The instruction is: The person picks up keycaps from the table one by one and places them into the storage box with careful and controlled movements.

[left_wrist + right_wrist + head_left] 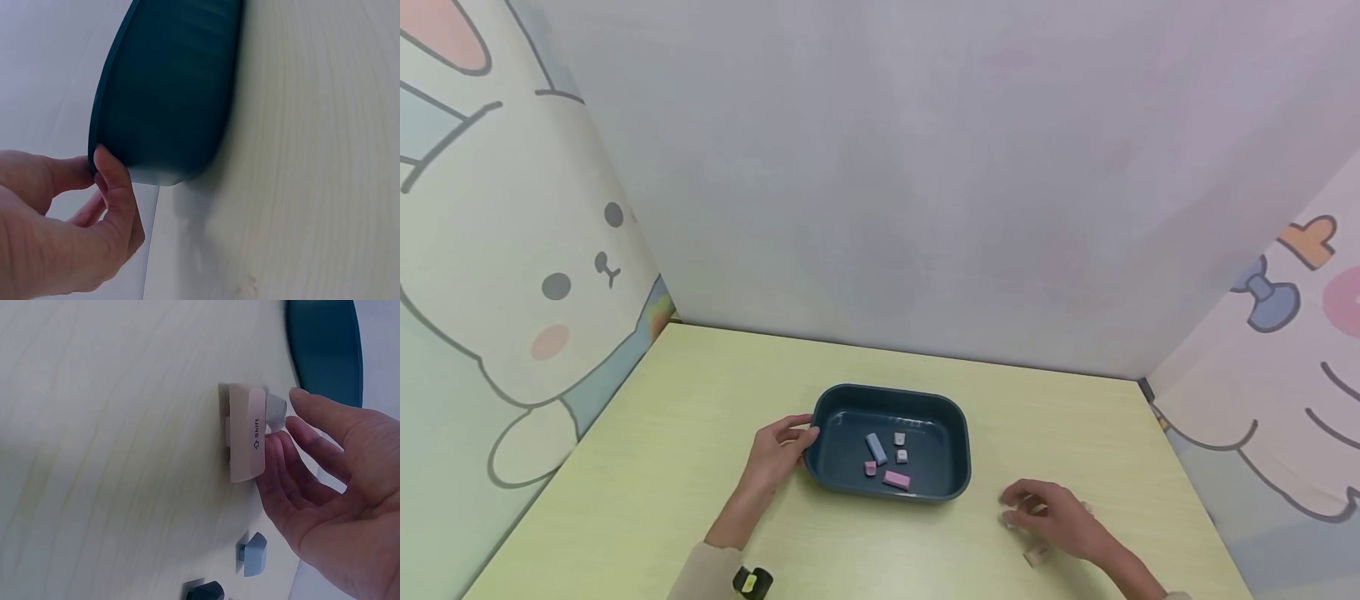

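Note:
A dark teal tray (951, 487) stands on the table, holding several keycaps, among them a long blue keycap (876, 448) and a long pink keycap (897, 480). My left hand (775, 458) grips the tray's left rim between thumb and fingers; in the left wrist view the tray wall (162, 94) rises beside it. Right of the tray, my right hand (1063, 521) reaches down with bent fingers. Its fingertips pinch a small pale grey keycap (275, 412). Just in front of that lies a pale pink Shift keycap (247, 434).
Near my right hand on the table (722, 367) are a light blue keycap (255, 555) and a black keycap (206, 591). A pale curtain-like wall (887, 208) rises behind the table, with cartoon-printed panels (520, 233) at both sides.

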Demonstrator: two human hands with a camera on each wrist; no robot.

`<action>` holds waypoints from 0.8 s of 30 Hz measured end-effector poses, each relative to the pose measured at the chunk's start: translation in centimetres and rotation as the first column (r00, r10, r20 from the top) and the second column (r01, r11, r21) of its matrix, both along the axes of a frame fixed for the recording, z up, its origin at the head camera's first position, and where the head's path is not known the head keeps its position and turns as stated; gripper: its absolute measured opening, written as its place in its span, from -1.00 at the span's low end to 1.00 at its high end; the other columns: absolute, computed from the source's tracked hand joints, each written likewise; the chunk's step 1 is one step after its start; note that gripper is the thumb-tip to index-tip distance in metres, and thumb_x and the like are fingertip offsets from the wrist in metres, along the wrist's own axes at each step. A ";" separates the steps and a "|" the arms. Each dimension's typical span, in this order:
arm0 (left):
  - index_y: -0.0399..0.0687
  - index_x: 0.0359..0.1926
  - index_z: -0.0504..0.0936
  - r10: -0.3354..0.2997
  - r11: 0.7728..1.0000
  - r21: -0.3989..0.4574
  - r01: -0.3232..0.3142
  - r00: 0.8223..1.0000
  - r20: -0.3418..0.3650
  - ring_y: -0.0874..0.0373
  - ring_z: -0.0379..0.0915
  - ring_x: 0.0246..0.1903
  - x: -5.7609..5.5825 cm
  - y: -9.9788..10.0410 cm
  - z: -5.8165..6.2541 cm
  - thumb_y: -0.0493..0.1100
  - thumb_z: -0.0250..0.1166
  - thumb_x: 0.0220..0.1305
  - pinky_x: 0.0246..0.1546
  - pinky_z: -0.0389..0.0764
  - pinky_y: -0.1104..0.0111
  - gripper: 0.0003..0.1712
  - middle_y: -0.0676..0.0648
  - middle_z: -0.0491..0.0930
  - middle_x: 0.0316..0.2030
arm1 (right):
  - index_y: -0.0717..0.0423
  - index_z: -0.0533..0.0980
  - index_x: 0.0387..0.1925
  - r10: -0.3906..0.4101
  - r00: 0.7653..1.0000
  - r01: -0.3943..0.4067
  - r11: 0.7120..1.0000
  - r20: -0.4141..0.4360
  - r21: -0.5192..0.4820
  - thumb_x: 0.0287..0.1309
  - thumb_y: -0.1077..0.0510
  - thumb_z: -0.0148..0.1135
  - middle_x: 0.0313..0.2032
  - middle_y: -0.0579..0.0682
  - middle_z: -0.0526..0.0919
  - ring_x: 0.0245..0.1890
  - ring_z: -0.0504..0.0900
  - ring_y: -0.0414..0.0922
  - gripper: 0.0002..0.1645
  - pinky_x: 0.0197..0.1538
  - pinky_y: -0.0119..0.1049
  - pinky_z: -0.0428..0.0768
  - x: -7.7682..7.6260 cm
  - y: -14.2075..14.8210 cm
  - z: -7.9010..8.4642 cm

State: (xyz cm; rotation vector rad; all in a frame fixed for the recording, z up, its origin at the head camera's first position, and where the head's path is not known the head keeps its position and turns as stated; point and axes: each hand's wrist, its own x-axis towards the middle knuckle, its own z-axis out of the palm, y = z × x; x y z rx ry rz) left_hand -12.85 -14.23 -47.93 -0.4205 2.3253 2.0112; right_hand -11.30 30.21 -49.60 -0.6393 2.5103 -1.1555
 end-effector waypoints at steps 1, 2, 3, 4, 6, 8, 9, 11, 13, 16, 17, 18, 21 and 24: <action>-0.27 0.16 0.65 0.001 1.000 0.000 -0.001 1.000 -0.001 -0.01 0.61 -0.33 0.0 0.0 0.0 -0.24 0.36 0.40 -0.39 0.60 0.35 -0.63 -0.23 0.69 -0.19 | 0.11 0.65 -0.07 0.004 1.000 -0.004 1.000 0.004 -0.004 0.32 0.07 0.39 -0.16 -0.05 0.71 -0.24 0.64 -0.29 -0.76 -0.13 -0.37 0.66 0.0 0.0 0.0; -0.28 0.16 0.65 0.001 1.000 0.000 -0.001 1.000 -0.001 -0.01 0.62 -0.33 0.0 0.0 0.0 -0.24 0.35 0.40 -0.39 0.60 0.36 -0.64 -0.23 0.69 -0.19 | 0.11 0.65 -0.07 0.007 1.000 -0.007 1.000 0.010 -0.009 0.31 0.08 0.39 -0.16 -0.05 0.71 -0.24 0.64 -0.29 -0.76 -0.13 -0.37 0.66 0.0 0.0 0.0; -0.28 0.16 0.65 0.002 1.000 0.001 -0.002 1.000 -0.002 -0.02 0.62 -0.33 0.0 0.1 0.1 -0.25 0.35 0.40 -0.40 0.60 0.37 -0.64 -0.23 0.68 -0.19 | 0.13 0.65 -0.08 0.015 1.000 -0.014 1.000 0.013 -0.018 0.31 0.10 0.39 -0.16 -0.04 0.71 -0.25 0.64 -0.28 -0.77 -0.14 -0.37 0.66 0.0 0.1 0.0; -0.29 0.16 0.65 0.003 1.000 0.003 -0.003 1.000 -0.003 -0.02 0.62 -0.33 0.0 0.1 0.1 -0.25 0.35 0.40 -0.40 0.60 0.37 -0.64 -0.24 0.68 -0.19 | 0.14 0.64 -0.07 0.019 1.000 -0.019 1.000 0.015 -0.025 0.31 0.12 0.39 -0.16 -0.03 0.71 -0.25 0.64 -0.28 -0.77 -0.15 -0.37 0.66 0.0 0.1 0.0; -0.29 0.16 0.65 0.004 1.000 0.005 -0.004 1.000 -0.004 -0.03 0.62 -0.32 0.0 0.1 0.1 -0.25 0.35 0.40 -0.41 0.60 0.39 -0.63 -0.23 0.68 -0.19 | 0.16 0.64 -0.08 0.031 0.999 -0.031 0.999 0.018 -0.043 0.31 0.15 0.39 -0.17 -0.01 0.70 -0.27 0.64 -0.26 -0.78 -0.16 -0.36 0.66 0.0 0.1 0.0; -0.30 0.17 0.65 0.003 1.000 0.004 -0.003 1.000 -0.005 -0.03 0.62 -0.32 0.0 0.1 0.1 -0.26 0.35 0.40 -0.41 0.60 0.40 -0.63 -0.23 0.68 -0.19 | 0.18 0.64 -0.08 0.044 0.999 -0.043 0.997 0.014 -0.058 0.31 0.17 0.39 -0.18 0.01 0.70 -0.28 0.63 -0.26 -0.79 -0.18 -0.36 0.66 0.0 0.1 0.0; -0.30 0.16 0.65 0.004 1.000 0.004 -0.004 1.000 -0.005 -0.03 0.62 -0.32 0.0 0.1 0.1 -0.26 0.35 0.40 -0.41 0.60 0.40 -0.63 -0.23 0.68 -0.19 | 0.18 0.64 -0.08 0.049 0.999 -0.049 0.997 0.010 -0.062 0.30 0.18 0.39 -0.18 0.01 0.70 -0.28 0.63 -0.26 -0.79 -0.19 -0.36 0.66 0.0 0.1 0.0; -0.30 0.16 0.65 0.004 1.000 0.002 -0.004 1.000 -0.004 -0.03 0.63 -0.33 0.0 0.1 0.0 -0.26 0.35 0.40 -0.41 0.59 0.40 -0.64 -0.24 0.68 -0.19 | 0.15 0.64 -0.09 0.053 0.999 -0.053 0.997 0.005 -0.061 0.30 0.17 0.39 -0.19 -0.01 0.71 -0.28 0.63 -0.27 -0.80 -0.18 -0.36 0.66 0.0 0.2 0.0; -0.30 0.16 0.65 0.005 1.000 0.002 -0.005 1.000 -0.003 -0.03 0.62 -0.34 0.0 0.0 0.0 -0.25 0.35 0.40 -0.42 0.59 0.40 -0.64 -0.24 0.68 -0.19 | 0.12 0.65 -0.11 0.058 0.998 -0.058 0.997 -0.006 -0.054 0.30 0.15 0.40 -0.20 -0.02 0.71 -0.27 0.62 -0.29 -0.82 -0.17 -0.37 0.66 0.0 0.2 -0.1; -0.30 0.16 0.65 0.004 1.000 0.002 -0.004 1.000 -0.003 -0.03 0.62 -0.35 0.0 0.0 -0.1 -0.25 0.35 0.40 -0.42 0.59 0.40 -0.63 -0.25 0.68 -0.19 | 0.10 0.66 -0.13 0.068 0.997 -0.069 0.997 -0.026 -0.046 0.31 0.16 0.39 -0.21 -0.05 0.72 -0.26 0.62 -0.29 -0.85 -0.16 -0.37 0.66 -0.1 0.3 -0.1; -0.30 0.16 0.65 0.004 1.000 0.003 -0.004 1.000 -0.002 -0.03 0.61 -0.35 0.0 0.0 -0.1 -0.25 0.35 0.40 -0.42 0.59 0.40 -0.63 -0.26 0.68 -0.19 | 0.10 0.66 -0.14 0.073 0.997 -0.075 0.996 -0.033 -0.047 0.31 0.17 0.39 -0.21 -0.05 0.72 -0.25 0.62 -0.29 -0.87 -0.16 -0.37 0.66 -0.1 0.3 -0.1; -0.30 0.17 0.65 0.003 1.000 0.005 -0.003 1.000 -0.001 -0.03 0.61 -0.35 -0.1 0.1 -0.1 -0.26 0.35 0.40 -0.42 0.59 0.39 -0.63 -0.26 0.68 -0.19 | 0.09 0.66 -0.14 0.078 0.996 -0.080 0.996 -0.042 -0.045 0.31 0.19 0.38 -0.21 -0.05 0.72 -0.25 0.62 -0.29 -0.88 -0.16 -0.37 0.66 -0.1 0.4 0.0; -0.30 0.17 0.64 0.004 1.000 0.008 -0.004 1.000 0.000 -0.02 0.61 -0.36 0.0 0.1 0.0 -0.26 0.35 0.40 -0.42 0.60 0.38 -0.63 -0.27 0.68 -0.19 | 0.07 0.67 -0.17 0.083 0.995 -0.086 0.996 -0.063 -0.040 0.30 0.23 0.38 -0.21 -0.10 0.73 -0.26 0.63 -0.30 -0.91 -0.16 -0.37 0.66 0.0 0.4 0.1; -0.32 0.17 0.64 0.002 1.000 0.014 -0.002 1.000 -0.007 0.01 0.61 -0.38 0.1 0.1 0.0 -0.25 0.35 0.40 -0.43 0.59 0.38 -0.62 -0.28 0.67 -0.19 | 0.04 0.68 -0.19 0.080 0.994 -0.083 0.996 -0.071 -0.037 0.30 0.24 0.38 -0.22 -0.13 0.73 -0.25 0.63 -0.31 -0.92 -0.16 -0.37 0.66 0.1 0.5 0.2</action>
